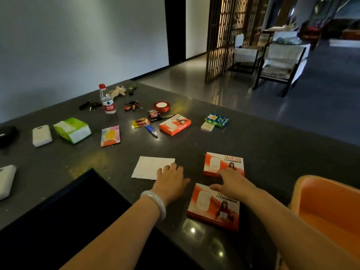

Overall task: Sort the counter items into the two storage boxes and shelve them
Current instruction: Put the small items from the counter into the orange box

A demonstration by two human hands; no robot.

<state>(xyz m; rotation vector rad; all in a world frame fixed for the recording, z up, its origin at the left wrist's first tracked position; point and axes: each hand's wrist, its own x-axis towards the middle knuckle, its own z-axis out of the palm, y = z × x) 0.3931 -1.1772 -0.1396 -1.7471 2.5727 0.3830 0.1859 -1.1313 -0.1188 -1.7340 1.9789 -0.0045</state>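
Both hands are seen low over the dark counter. The left hand is laid flat, fingers relaxed, its fingertips touching the near edge of a white paper sheet. The right hand is spread between two orange WiFi boxes, fingers on the far box, thumb over the near box; no grasp is evident. An orange storage box stands at the right, a black box at the left.
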